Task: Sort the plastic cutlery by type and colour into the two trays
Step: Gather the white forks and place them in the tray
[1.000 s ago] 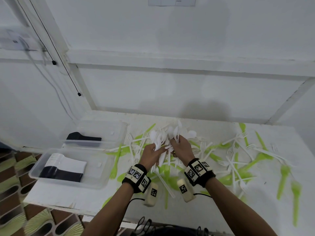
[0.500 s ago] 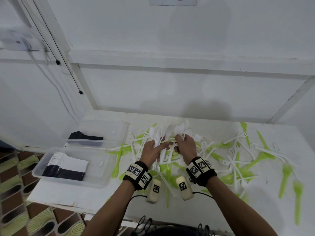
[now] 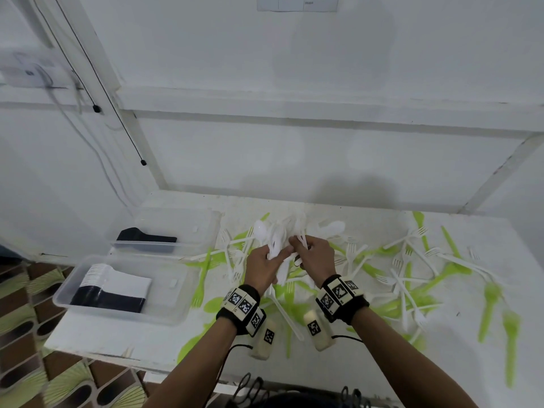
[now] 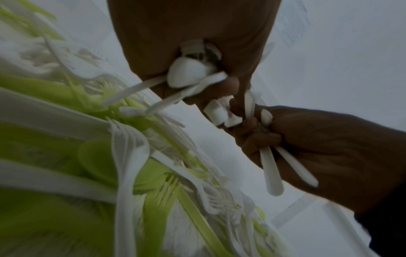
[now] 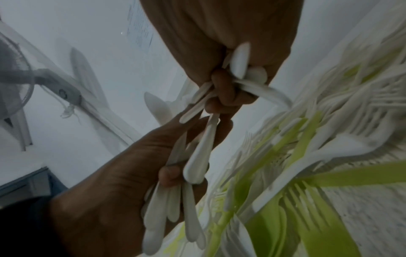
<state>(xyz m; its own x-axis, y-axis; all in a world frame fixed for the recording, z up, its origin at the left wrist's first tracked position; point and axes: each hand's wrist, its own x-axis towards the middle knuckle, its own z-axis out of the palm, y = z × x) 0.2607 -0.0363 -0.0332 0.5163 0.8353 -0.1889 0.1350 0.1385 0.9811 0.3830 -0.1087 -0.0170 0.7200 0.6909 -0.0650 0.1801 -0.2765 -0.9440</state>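
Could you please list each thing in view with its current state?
left hand: grips a bundle of white spoons.
right hand: grips a few white spoons by the handles.
near tray: holds stacked black and white cutlery.
far tray: holds black cutlery.
green forks: loose on the table.
white forks: loose, mixed with the green.

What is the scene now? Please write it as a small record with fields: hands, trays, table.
left hand: left hand grips a bundle of white spoons
right hand: right hand grips a few white spoons too
near tray: near tray holds stacked white and black cutlery
far tray: far tray holds black cutlery
table: table carries loose white forks and green cutlery
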